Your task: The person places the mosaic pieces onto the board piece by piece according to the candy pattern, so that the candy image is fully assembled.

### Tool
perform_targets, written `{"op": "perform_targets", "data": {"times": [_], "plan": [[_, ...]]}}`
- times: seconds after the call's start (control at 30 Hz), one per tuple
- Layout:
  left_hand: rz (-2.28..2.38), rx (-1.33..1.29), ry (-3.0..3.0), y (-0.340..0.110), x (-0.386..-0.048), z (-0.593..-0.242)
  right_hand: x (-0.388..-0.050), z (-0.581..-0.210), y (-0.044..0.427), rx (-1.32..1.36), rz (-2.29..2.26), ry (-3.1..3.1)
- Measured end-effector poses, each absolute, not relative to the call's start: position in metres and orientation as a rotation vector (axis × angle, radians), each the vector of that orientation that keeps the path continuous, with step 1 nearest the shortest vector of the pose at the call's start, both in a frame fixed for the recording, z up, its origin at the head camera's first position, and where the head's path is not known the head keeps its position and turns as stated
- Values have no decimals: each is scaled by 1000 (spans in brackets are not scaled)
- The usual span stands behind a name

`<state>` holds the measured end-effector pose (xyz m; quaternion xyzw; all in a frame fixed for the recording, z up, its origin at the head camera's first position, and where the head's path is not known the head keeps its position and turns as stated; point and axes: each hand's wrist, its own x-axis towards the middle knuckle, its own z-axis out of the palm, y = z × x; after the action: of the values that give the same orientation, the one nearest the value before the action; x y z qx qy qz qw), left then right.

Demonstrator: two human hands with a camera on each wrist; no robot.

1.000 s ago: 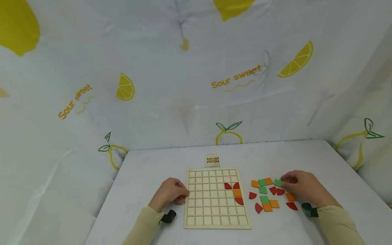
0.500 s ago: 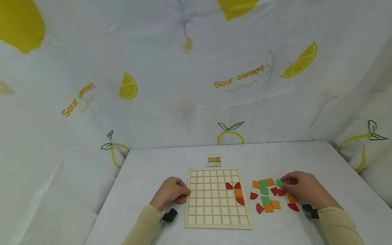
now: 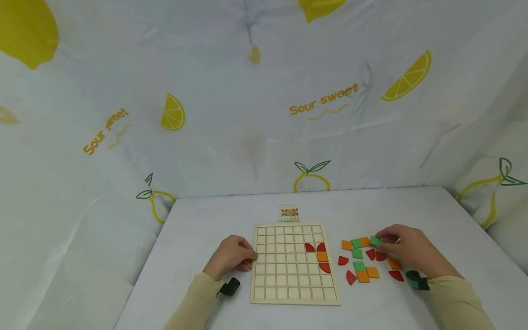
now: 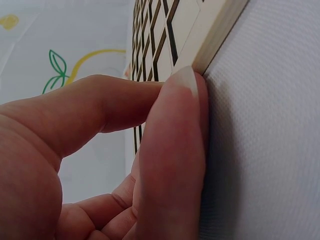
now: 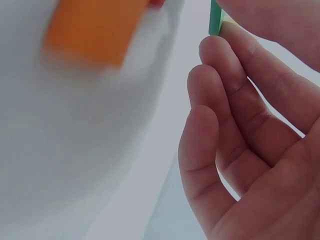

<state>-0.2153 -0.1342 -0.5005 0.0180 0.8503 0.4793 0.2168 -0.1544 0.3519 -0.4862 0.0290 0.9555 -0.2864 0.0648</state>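
Pinching green tile (image 3: 375,240), right hand (image 3: 405,244); board edge (image 3: 335,284) well apart.

White cloth backdrop (image 3: 218,149) w/ yellow lemon slices (image 3: 407,79) & "Sour sweet" lettering (image 3: 323,99), bit wrinkled, behind a white-covered tbl (image 3: 206,215) in front of me; light soft, kinda dim.

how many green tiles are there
4: one tile pinched by the right hand; then, right of the board, a back tile, a middle tile and a front tile. More may be hidden under the hand.
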Motion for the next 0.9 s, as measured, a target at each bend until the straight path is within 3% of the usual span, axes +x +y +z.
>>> {"op": "perform_targets", "data": {"times": [0.9], "plan": [[1339,33,2371,-134,-215,-502,-158,-481,214,-350,-892,2839]]}}
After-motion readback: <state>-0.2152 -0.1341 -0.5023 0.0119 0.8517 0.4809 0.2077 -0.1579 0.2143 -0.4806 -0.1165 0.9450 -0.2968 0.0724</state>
